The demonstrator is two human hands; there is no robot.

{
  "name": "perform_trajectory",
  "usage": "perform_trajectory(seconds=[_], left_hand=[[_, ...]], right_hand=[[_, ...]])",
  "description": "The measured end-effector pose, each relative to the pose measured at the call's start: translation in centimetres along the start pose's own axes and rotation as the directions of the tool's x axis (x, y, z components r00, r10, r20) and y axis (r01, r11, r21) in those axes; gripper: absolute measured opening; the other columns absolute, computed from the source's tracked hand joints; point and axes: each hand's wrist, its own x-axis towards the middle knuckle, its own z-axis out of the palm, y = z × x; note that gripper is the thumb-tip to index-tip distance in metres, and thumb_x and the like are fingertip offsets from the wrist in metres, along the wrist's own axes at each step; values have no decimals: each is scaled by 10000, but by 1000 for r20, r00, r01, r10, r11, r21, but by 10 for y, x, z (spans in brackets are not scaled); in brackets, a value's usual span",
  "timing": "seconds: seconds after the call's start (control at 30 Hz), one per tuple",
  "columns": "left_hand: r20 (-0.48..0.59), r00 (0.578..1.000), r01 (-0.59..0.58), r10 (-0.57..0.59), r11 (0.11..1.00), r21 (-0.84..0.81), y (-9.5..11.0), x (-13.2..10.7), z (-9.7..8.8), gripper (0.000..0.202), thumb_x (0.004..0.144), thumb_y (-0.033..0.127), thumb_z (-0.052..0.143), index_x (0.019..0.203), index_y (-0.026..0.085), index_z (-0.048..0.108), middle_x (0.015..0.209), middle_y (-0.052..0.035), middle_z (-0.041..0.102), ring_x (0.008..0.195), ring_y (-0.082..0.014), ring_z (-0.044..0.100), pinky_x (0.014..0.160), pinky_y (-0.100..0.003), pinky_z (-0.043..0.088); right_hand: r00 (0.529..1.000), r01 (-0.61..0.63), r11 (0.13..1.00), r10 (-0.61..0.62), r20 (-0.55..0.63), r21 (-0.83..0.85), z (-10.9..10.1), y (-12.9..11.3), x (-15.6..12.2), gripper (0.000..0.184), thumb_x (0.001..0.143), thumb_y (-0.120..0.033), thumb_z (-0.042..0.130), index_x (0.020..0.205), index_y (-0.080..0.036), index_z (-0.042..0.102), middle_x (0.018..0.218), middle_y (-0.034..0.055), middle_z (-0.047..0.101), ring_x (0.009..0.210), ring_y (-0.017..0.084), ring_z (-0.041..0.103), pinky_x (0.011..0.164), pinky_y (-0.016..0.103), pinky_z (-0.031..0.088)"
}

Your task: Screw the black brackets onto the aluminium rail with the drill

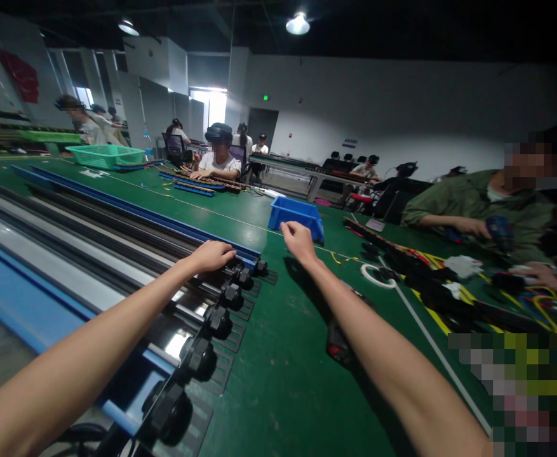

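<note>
Blue bin beside right hand; left hand at black knobs.

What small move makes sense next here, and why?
Probably carry the right hand a little farther forward to the blue bin: it hovers just short of the bin's near wall, while the left hand rests on the blue rail.

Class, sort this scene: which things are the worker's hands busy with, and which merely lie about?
In hand: left hand on the rail, beside the knobs; right hand near the blue bin.
Lying about: green basket, white ring, tool under the right arm, co-worker's wires.
</note>
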Motion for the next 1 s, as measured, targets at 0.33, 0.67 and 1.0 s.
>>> perform_trajectory(seconds=[0.33,0.67,1.0], left_hand=[[-25,1000,5,-8,991,-135,-1,-2,-6,409,943,452,411,902,169,703,900,-92,724,824,-220,656,681,-265,415],[-11,999,40,-41,999,-20,1,-4,-1,464,959,490,350,922,192,704,994,-108,728,944,-247,665,769,-286,438],[4,1000,22,-22,1000,-3,-2,0,3,478,956,496,323,949,195,695,1022,-108,724,957,-277,662,766,-314,432]], right_hand=[[781,473,847,-530,331,240,-7,-170,-151,219,923,-331,561,1061,-188,652,1018,65,706,948,187,625,873,331,446],[473,819,543,-821,319,184,77,-204,-255,676,905,-705,351,1234,-138,516,846,21,672,868,198,594,1065,437,326],[500,839,536,-827,259,93,88,-206,-248,534,928,-675,346,877,-194,572,718,-27,605,716,152,561,1007,357,378]])
